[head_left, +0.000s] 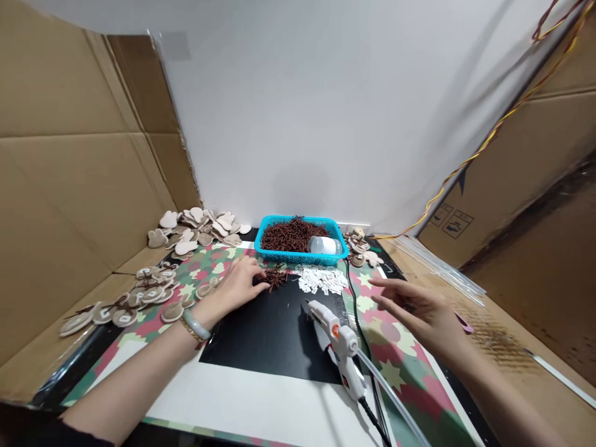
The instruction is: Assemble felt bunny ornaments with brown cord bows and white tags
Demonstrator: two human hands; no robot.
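Note:
My left hand (pixel 239 280) reaches to a small loose pile of brown cord pieces (pixel 276 277) on the black mat. Its thumb and forefinger are apart at the pile's left edge, and the other fingertips are partly hidden. Over the right side of the table, my right hand (pixel 421 304) hovers with fingers stretched out and nothing in them. Between the hands a white hot glue gun (pixel 342 347) stands on the mat, nozzle pointing away, a clear glue stick (pixel 391 394) in its back. Beyond it lies a heap of small white printed tags (pixel 321 280).
A blue basket (pixel 302 257) of brown cord pieces and a white cup (pixel 325 245) stands at the back. Pale felt shapes (pixel 205 226) are heaped back left, with tagged ones (pixel 151 288) nearer. Clear glue sticks (pixel 442 267) lie right. Cardboard walls (pixel 69 155) flank the table.

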